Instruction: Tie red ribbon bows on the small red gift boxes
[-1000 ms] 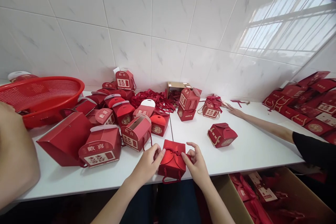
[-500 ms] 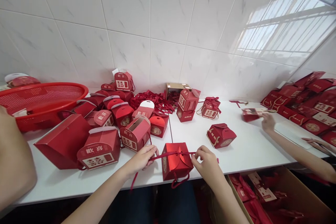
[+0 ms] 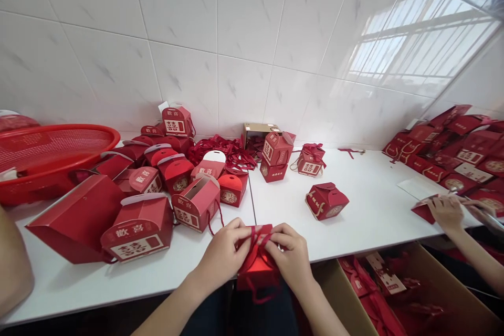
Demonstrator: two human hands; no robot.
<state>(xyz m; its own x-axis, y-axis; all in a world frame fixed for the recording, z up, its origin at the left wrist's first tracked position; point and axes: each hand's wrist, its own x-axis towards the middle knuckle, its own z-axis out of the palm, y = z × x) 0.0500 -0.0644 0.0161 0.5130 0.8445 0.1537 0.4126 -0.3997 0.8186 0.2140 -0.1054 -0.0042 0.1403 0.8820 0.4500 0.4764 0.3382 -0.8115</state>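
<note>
A shiny red gift box (image 3: 260, 270) stands at the table's front edge between my hands, its flaps folded shut on top. Across its top runs a dark red ribbon (image 3: 258, 236), bent into loops. My left hand (image 3: 228, 249) pinches the ribbon on the left side, fingers closed. On the right, my right hand (image 3: 289, 252) pinches the ribbon too, close to the left one. A cord handle hangs at the box's front. Behind my left hand is an open-topped red box (image 3: 197, 205); a closed red box (image 3: 326, 201) sits to the right.
Many red boxes (image 3: 137, 226) crowd the left, beside a red plastic basket (image 3: 59, 142). Loose ribbons (image 3: 220, 151) lie by the wall. A cardboard carton (image 3: 429, 294) stands below the table at right. A co-worker's hands (image 3: 449, 212) handle a red box at far right.
My hands have come together over the box; the ribbon, earlier stretched straight sideways, is now looped. The co-worker's hand has drawn a red box closer to the front edge.
</note>
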